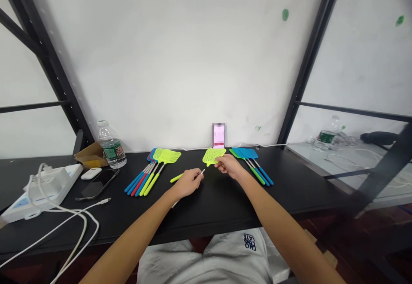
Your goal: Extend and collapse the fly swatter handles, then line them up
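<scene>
My left hand (189, 182) is closed around a metal rod with a yellow-green handle (177, 178); the rod's tip pokes out to the right of my fingers. In my right hand (228, 166), pinched by its right edge, is a yellow-green fly swatter head (213, 156). Its short neck hangs just above the rod's tip, with a small gap between them. To the left lies a row of several fly swatters (151, 172) with blue, red and yellow-green handles. On the right, beside my right hand, are more swatters (254, 166) in green and blue.
A lit phone (219, 135) leans on the wall. At left on the black table (222, 206) are a water bottle (112, 146), a cardboard box (92, 155), a white earphone case (91, 173), a dark phone (97, 185), and a power strip (41, 193) with white cables (85, 215).
</scene>
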A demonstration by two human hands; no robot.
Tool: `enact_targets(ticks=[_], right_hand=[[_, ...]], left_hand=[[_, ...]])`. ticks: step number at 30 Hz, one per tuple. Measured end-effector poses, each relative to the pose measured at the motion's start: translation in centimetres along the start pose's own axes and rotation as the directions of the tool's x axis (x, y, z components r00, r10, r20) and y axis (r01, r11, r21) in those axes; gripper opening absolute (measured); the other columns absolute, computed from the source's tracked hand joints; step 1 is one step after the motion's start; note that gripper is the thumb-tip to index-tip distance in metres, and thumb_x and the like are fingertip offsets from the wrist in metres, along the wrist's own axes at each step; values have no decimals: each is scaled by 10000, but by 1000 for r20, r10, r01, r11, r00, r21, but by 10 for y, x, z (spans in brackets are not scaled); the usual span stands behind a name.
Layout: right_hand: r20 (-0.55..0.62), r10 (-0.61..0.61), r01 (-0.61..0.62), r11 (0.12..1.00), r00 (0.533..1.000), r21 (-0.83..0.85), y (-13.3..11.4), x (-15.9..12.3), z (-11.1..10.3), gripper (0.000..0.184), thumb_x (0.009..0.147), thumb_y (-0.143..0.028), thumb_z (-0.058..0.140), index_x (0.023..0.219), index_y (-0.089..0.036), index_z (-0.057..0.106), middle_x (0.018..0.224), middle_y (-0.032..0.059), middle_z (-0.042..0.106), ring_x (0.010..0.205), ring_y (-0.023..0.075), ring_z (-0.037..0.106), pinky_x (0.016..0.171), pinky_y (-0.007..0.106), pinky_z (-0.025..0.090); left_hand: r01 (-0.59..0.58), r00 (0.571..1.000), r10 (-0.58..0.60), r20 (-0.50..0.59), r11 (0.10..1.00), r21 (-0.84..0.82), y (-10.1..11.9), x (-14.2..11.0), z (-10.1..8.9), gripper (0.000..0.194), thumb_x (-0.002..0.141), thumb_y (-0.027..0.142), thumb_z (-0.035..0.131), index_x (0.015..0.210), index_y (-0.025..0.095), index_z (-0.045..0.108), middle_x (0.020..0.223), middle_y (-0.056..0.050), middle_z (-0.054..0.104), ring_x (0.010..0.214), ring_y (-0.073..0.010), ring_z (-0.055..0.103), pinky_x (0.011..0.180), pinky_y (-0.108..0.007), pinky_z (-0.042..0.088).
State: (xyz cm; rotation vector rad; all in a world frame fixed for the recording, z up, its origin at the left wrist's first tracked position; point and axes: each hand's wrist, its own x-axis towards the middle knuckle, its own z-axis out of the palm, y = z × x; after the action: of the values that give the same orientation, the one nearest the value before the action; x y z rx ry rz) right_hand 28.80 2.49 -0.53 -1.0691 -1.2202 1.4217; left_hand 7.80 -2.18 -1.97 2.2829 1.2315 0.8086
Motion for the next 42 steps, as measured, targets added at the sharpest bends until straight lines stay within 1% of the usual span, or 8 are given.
enact_targets(ticks=[3, 7, 11, 22, 32, 34, 37, 42], right_hand=[[19, 19, -19, 1000, 1000, 11, 0, -1, 1, 169, 754, -177, 599, 908, -121, 559, 647, 87, 665, 409, 79, 455, 372, 181, 248], [82, 53, -55, 998, 995, 28, 3, -1, 4, 179, 751, -163, 572, 920, -112, 548, 712, 133, 691, 432, 96, 487, 392, 195, 280], [142, 63, -72, 995, 988, 65, 5, -2, 8, 200, 744, -171, 559, 935, -114, 539, 747, 150, 702, 448, 103, 500, 410, 203, 295], [167, 14, -23, 998, 986, 56, 5, -4, 9, 254, 696, -197, 542, 940, -132, 512, 715, 122, 701, 419, 99, 469, 405, 210, 252], [185, 90, -101, 994, 979, 51, 3, -4, 10, 178, 783, -215, 526, 940, -133, 508, 693, 110, 693, 408, 101, 474, 401, 208, 267], [183, 75, -83, 996, 980, 33, 5, -4, 10, 186, 827, -280, 529, 945, -137, 511, 661, 89, 677, 409, 101, 474, 396, 205, 264], [195, 31, -32, 999, 980, 6, 8, -4, 10, 272, 870, -408, 518, 917, -140, 525, 615, 61, 642, 406, 97, 466, 388, 201, 259], [234, -35, 38, 999, 972, -9, 11, -5, 10, 304, 821, -443, 600, 852, -149, 533, 604, 35, 626, 406, 79, 451, 389, 193, 252]], left_hand=[[7, 1000, -7, -30, 1000, -18, -1, 0, 0, 291, 901, 384, 387, 767, 196, 565, 532, 43, 576, 527, -123, 541, 587, -235, 382], [17, 999, -19, -42, 999, -34, -2, 0, -1, 286, 897, 388, 395, 764, 198, 561, 528, 44, 574, 524, -121, 539, 582, -234, 386], [17, 999, -19, -45, 998, -53, -2, 0, 0, 284, 896, 389, 399, 758, 199, 558, 526, 46, 570, 513, -116, 532, 570, -230, 387], [22, 997, -25, -70, 999, -43, -2, 0, -2, 274, 894, 376, 388, 750, 201, 541, 509, 48, 570, 499, -117, 532, 583, -237, 392], [6, 997, -9, -71, 999, -40, -3, 0, -1, 282, 897, 378, 388, 751, 198, 548, 522, 43, 572, 510, -120, 534, 577, -239, 387], [-11, 998, 8, -68, 999, -46, -1, -1, -2, 283, 899, 379, 389, 748, 197, 545, 524, 43, 568, 508, -117, 525, 571, -235, 380], [-53, 996, 50, -73, 998, -45, 2, -2, -3, 283, 899, 376, 395, 741, 195, 544, 527, 43, 563, 512, -114, 513, 575, -233, 373], [-53, 994, 47, -98, 997, -53, 4, -3, -5, 285, 900, 378, 392, 748, 188, 541, 525, 45, 542, 498, -108, 484, 565, -230, 366]])
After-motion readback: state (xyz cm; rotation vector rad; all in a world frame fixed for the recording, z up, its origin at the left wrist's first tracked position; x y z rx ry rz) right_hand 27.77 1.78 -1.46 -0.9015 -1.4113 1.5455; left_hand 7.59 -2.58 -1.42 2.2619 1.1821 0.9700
